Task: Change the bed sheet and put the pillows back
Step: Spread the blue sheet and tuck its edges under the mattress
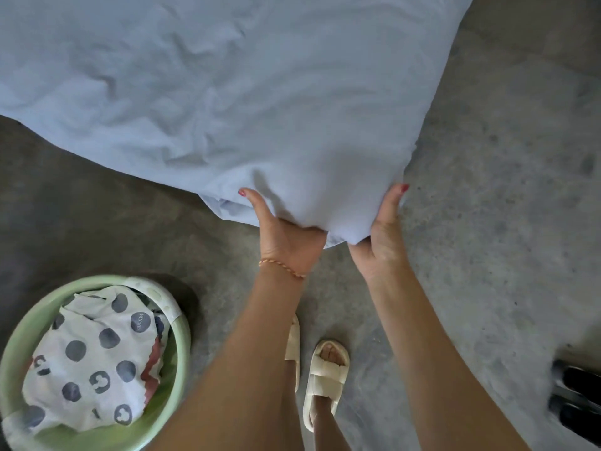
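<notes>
Our left hand (286,237) and right hand (380,236) grip the pale blue cotton sheet's (227,92) corner over bare grey concrete floor (504,190), beside a round green plastic basin (180,346) holding spotted white laundry (94,359).

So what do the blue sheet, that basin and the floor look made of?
Blue sheet: thin woven cloth, likely cotton, matte, with soft creases. Basin: pale green plastic, by its smooth, slightly glossy moulded rim. Floor: bare concrete or cement, grey, mottled, dull.

Bed sheet (208,92) spread from 9 to 1 o'clock above the floor (487,222), its corner at centre between left hand (286,236) and right hand (383,236); basin (182,340) holding cloth (94,359) at 8 o'clock; slippers (325,379) at 6 o'clock.
</notes>
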